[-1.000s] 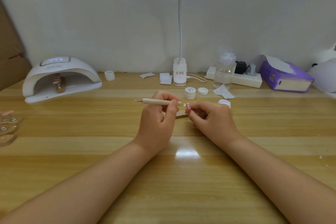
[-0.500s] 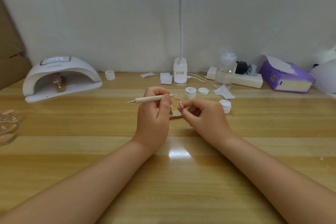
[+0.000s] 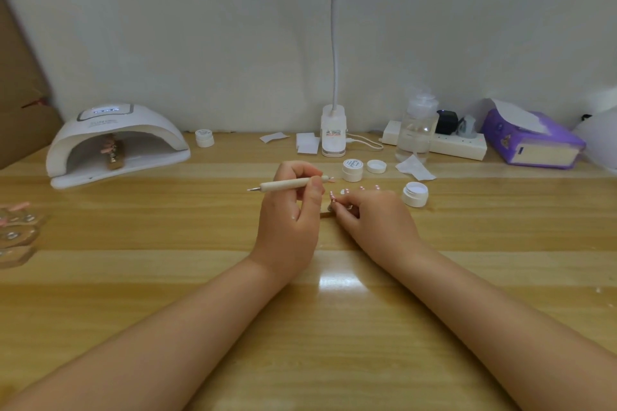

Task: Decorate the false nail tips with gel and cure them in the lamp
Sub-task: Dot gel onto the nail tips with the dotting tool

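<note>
My left hand (image 3: pixel 289 210) grips a cream dotting pen (image 3: pixel 287 184) lying level, its metal tip pointing left. My right hand (image 3: pixel 374 220) is curled low over the table, pinching a small nail-tip holder (image 3: pixel 330 208); pink tips with white dots (image 3: pixel 344 191) show just above its fingers. An open white gel pot (image 3: pixel 415 193) stands right of the hands, a closed pot (image 3: pixel 353 169) and a loose lid (image 3: pixel 376 166) behind them. The white curing lamp (image 3: pixel 113 143) at the far left holds a stand with pink tips (image 3: pixel 113 152) inside.
A desk lamp base (image 3: pixel 333 133), clear bottle (image 3: pixel 415 132), power strip (image 3: pixel 437 143) and purple tissue box (image 3: pixel 531 142) line the back. Another small pot (image 3: pixel 204 137) sits by the curing lamp. Clear nail stands (image 3: pixel 16 230) lie at the left table edge.
Both hands have parted slightly; the right hand lowered the nail-tip holder toward the table, and the pen swung away from the tip to lie level.
</note>
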`<action>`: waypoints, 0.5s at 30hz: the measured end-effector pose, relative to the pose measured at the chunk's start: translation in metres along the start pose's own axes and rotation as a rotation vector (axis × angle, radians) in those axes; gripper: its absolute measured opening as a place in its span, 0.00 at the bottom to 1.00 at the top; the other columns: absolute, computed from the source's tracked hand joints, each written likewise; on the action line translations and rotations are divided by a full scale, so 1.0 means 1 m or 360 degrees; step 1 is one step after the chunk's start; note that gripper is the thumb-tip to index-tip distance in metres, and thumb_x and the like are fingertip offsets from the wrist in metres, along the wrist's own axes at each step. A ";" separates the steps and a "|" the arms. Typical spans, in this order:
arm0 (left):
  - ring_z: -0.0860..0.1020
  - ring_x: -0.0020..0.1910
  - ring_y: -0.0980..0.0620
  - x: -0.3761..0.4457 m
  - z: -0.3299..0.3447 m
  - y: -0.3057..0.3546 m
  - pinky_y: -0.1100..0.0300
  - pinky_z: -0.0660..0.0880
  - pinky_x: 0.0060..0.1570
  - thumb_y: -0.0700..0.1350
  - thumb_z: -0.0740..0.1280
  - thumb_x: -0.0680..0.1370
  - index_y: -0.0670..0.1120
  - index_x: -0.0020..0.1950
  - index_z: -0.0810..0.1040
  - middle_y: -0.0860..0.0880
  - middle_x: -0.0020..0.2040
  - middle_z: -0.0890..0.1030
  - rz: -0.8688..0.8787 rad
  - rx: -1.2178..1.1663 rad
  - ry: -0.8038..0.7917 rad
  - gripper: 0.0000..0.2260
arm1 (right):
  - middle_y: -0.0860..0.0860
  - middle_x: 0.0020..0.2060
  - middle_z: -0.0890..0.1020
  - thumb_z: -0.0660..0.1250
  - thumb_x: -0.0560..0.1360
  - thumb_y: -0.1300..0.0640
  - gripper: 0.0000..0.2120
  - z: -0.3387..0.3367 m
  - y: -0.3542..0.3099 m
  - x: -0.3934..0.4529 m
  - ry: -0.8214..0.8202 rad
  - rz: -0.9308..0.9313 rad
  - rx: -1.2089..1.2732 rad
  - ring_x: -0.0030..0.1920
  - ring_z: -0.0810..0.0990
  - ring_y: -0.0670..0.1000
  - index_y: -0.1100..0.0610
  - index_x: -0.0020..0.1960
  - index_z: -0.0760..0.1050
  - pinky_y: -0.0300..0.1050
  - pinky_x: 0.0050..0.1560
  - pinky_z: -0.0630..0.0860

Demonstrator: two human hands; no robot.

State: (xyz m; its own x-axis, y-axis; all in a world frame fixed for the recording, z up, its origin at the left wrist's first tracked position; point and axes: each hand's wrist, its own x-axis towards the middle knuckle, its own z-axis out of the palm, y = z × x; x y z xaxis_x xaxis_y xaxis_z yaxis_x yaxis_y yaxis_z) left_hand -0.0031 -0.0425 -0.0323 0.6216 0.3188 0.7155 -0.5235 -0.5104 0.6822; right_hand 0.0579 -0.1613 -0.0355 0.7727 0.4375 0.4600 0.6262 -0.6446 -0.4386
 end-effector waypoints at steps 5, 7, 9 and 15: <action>0.76 0.37 0.51 0.000 -0.001 -0.001 0.62 0.72 0.37 0.44 0.59 0.78 0.55 0.46 0.70 0.50 0.38 0.77 -0.0042 -0.0024 0.0001 0.05 | 0.52 0.34 0.82 0.63 0.76 0.52 0.11 -0.001 -0.003 -0.004 0.0028 0.0036 -0.0034 0.40 0.79 0.54 0.57 0.43 0.81 0.45 0.59 0.70; 0.76 0.37 0.51 0.000 -0.001 -0.001 0.63 0.72 0.36 0.44 0.59 0.78 0.55 0.46 0.70 0.50 0.38 0.77 -0.0051 -0.0050 0.0004 0.05 | 0.52 0.33 0.81 0.64 0.74 0.51 0.11 -0.002 -0.005 -0.007 0.0078 0.0049 -0.0002 0.38 0.79 0.54 0.56 0.38 0.78 0.44 0.57 0.71; 0.76 0.37 0.51 0.000 -0.002 -0.001 0.64 0.73 0.36 0.44 0.59 0.78 0.55 0.46 0.70 0.50 0.38 0.77 -0.0048 -0.0059 0.0003 0.06 | 0.51 0.30 0.80 0.64 0.74 0.49 0.11 -0.004 -0.005 -0.009 0.0089 0.0035 -0.0006 0.36 0.78 0.54 0.53 0.35 0.75 0.44 0.51 0.73; 0.76 0.37 0.52 0.000 -0.002 -0.002 0.65 0.72 0.36 0.44 0.59 0.78 0.55 0.46 0.71 0.48 0.37 0.77 -0.0063 -0.0055 0.0001 0.06 | 0.43 0.23 0.68 0.66 0.70 0.49 0.09 -0.033 0.016 -0.006 0.0377 0.0103 -0.0126 0.29 0.68 0.46 0.51 0.33 0.73 0.39 0.27 0.57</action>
State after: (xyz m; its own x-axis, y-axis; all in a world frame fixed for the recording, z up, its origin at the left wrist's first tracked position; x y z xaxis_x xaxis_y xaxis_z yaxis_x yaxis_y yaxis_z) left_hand -0.0030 -0.0399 -0.0337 0.6418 0.3389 0.6879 -0.5181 -0.4697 0.7148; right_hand 0.0601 -0.1948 -0.0193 0.7590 0.2406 0.6050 0.5586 -0.7179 -0.4154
